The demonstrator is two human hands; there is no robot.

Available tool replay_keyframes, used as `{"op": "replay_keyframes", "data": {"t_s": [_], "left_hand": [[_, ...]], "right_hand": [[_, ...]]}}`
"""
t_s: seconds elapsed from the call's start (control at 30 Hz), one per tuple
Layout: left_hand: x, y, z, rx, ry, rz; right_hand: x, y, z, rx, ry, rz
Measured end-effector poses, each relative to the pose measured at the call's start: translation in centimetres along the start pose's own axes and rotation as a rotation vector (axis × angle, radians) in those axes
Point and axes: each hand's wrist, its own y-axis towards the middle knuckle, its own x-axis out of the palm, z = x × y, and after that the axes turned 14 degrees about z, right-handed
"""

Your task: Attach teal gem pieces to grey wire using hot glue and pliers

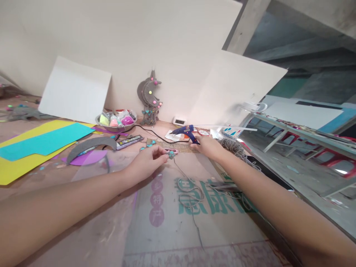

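Near the middle of the table, my left hand [152,158] pinches a small teal-and-grey piece [171,154] between thumb and fingertips. From it a thin grey cord [190,200] trails in loose loops over the printed plastic sheet [167,233]. My right hand [209,147] is wrapped around the handle of a blue hot glue gun [184,130], whose nozzle points left. A long white glue stick [233,128] extends rightward behind it. Scissors [224,186] lie partly under my right forearm. Teal scraps [151,142] lie just beyond my left hand.
A grey crescent moon ornament [150,92] leans against the white board. Left are a metal bowl [115,129] of coloured clay packs, a grey curved piece [91,144], and teal [47,140] and yellow sheets [16,172]. A grey cord coil [232,146] lies right. A black cable [150,130] crosses behind.
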Motion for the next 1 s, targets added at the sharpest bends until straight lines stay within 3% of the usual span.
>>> {"op": "replay_keyframes", "data": {"t_s": [0.13,0.2,0.27,0.33,0.57,0.63,0.73,0.87,1.0], "left_hand": [[-0.1,-0.2,0.2,0.022,0.022,0.023],[-0.1,-0.2,0.3,0.035,0.033,0.036],[-0.2,-0.2,0.4,0.052,0.040,0.043],[-0.3,-0.2,0.4,0.084,0.048,0.057],[-0.3,-0.1,0.4,0.109,0.082,0.101],[-0.3,-0.2,0.5,0.103,0.089,0.091],[-0.3,-0.2,0.5,0.114,0.097,0.083],[-0.4,-0.1,0.2,0.109,0.097,0.066],[-0.3,0.0,0.0,0.130,0.116,0.059]], "right_hand": [[-1.2,-2.2,-2.7,-0.061,0.129,0.065],[-1.2,-3.6,-4.2,-0.010,0.417,0.069],[-1.0,-4.9,-5.6,0.068,0.738,0.002],[-0.7,-5.9,-6.7,0.137,0.893,-0.086],[-1.5,-7.5,-8.5,0.371,1.185,-0.432],[-1.5,-7.6,-8.6,0.388,1.191,-0.447],[-1.1,-7.5,-8.3,0.290,1.044,-0.265],[-0.7,-7.4,-7.4,-0.057,0.682,0.089],[-0.8,-7.5,-7.1,-0.240,0.500,0.240]]}}
